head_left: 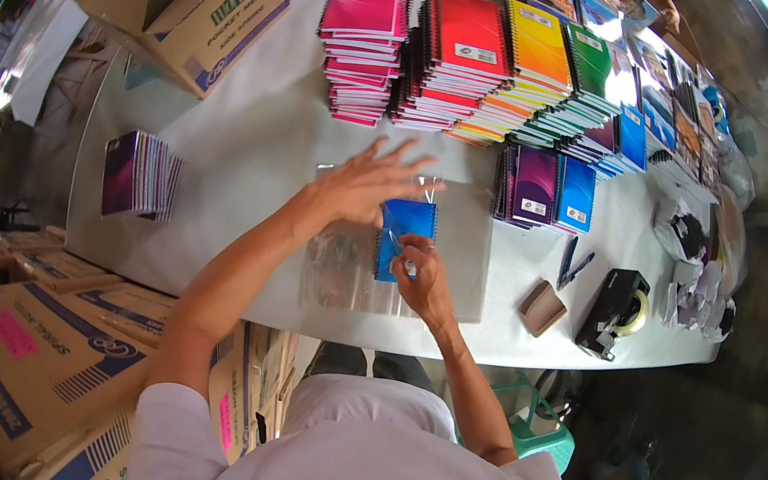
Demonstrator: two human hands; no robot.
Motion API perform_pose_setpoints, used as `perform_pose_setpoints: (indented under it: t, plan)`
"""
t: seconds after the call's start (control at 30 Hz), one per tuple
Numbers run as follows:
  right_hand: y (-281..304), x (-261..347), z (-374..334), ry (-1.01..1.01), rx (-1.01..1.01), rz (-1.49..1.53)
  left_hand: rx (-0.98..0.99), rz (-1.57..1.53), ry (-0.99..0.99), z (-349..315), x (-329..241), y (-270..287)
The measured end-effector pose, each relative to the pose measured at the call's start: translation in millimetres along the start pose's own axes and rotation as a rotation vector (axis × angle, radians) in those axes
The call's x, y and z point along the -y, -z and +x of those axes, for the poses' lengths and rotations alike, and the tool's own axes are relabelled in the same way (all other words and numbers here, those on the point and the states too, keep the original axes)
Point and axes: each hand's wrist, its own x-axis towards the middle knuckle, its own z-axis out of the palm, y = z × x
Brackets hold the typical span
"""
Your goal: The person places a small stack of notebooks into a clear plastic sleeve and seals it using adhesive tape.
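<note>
A small blue spiral notebook (410, 214) lies on a sheet of clear plastic (339, 278) in front of me. My left hand (362, 183) hovers over the notebook's upper left side, open, its fingers spread and holding nothing. Over the lower part of the cover, my right hand (422, 280) is closed in a pinch. A clear glint shows beside its fingertips, but what they grip is too small to make out. The notebook's lower right part is hidden under that hand.
Stacks of pink (368, 2), red (469, 31), yellow (537, 41) and green notebooks (588, 62) stand at the back. A purple stack (133, 173) sits left, near an open carton (227, 31). To the right are a tape dispenser (611, 311), small brown box (542, 308) and blue pen (580, 268).
</note>
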Motion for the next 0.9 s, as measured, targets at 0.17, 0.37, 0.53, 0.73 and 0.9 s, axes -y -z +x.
perform_pose_setpoints:
  t: [0.17,0.37,0.53,0.73,0.9]
  plan:
    - [2.4,5.1,-2.4,-0.024,0.008,-0.011,0.050,0.014,-0.307,10.0,-0.4,-30.0]
    - [34.3,15.1,-7.7,0.130,0.134,0.153,-0.219,0.035,-0.368,-3.9,18.8,-68.1]
    - [53.1,-21.1,-10.4,0.328,0.142,-0.536,-0.286,-0.028,-0.334,3.3,11.9,-69.5]
    - [57.4,-15.8,-1.1,0.308,0.236,-0.615,-0.315,0.005,-0.280,10.2,4.0,-68.4]
    - [59.8,-14.3,1.5,0.314,0.267,-0.639,-0.263,-0.010,-0.236,18.5,2.3,-75.5]
